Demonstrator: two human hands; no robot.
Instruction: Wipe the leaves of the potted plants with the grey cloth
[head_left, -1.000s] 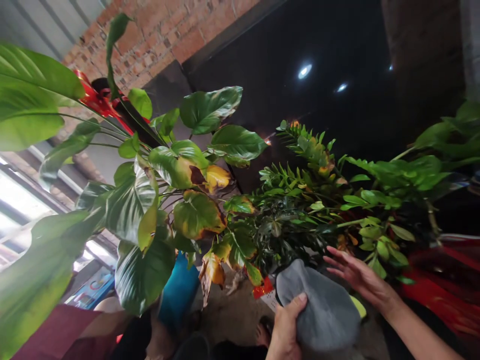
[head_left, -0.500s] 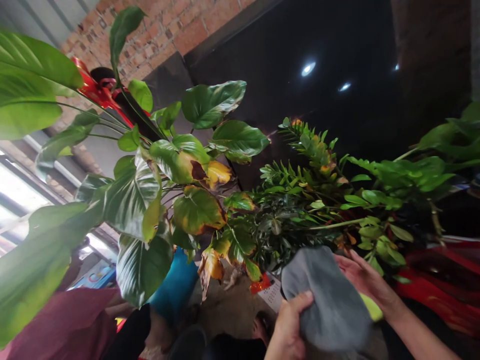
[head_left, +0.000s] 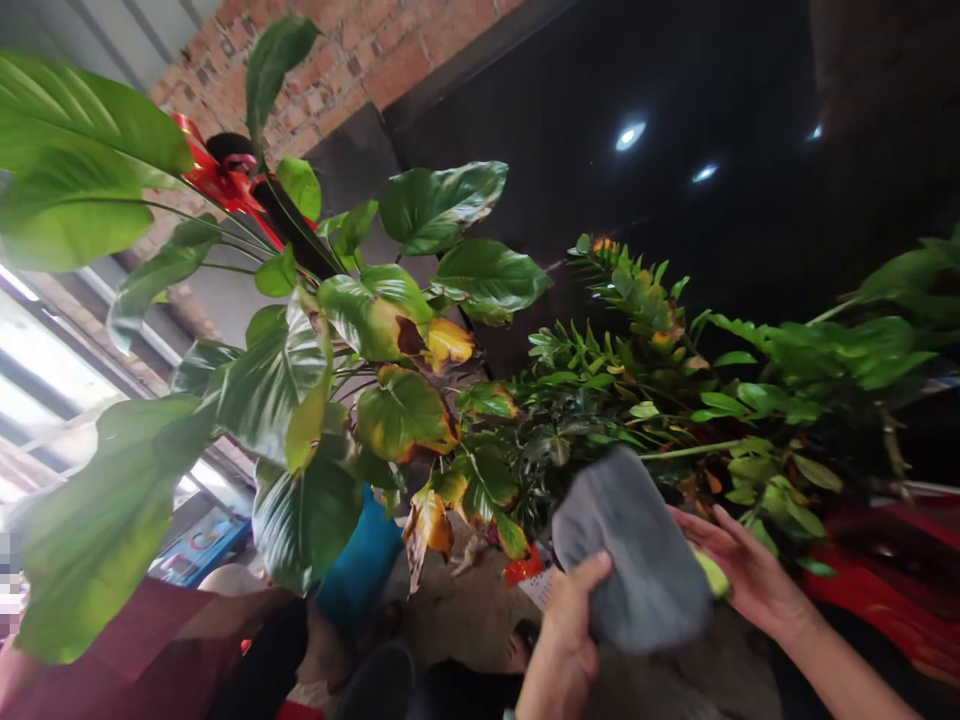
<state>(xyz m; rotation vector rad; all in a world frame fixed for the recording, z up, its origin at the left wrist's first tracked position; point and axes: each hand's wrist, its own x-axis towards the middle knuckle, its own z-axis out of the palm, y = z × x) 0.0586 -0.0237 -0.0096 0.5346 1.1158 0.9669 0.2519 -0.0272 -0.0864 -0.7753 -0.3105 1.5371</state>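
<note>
A folded grey cloth, slightly blurred, is tilted in front of the plants. My left hand grips its near left side, thumb on top and the other fingers mostly hidden beneath. Beside the cloth's right edge is my right hand, its fingers stretched out and partly behind the cloth. A yellow-green piece shows between that palm and the cloth; whether it belongs to the cloth I cannot tell. Just beyond both hands stand leafy green plants.
A large-leaved plant with browned yellow leaves spreads across the left. Behind is a glossy black panel below a brick wall. A person in a maroon garment is at lower left. Red material lies at right.
The grey cloth has moved up and slightly left with my left hand and has turned a little. My right hand stays beside it. The view has shifted slightly.
</note>
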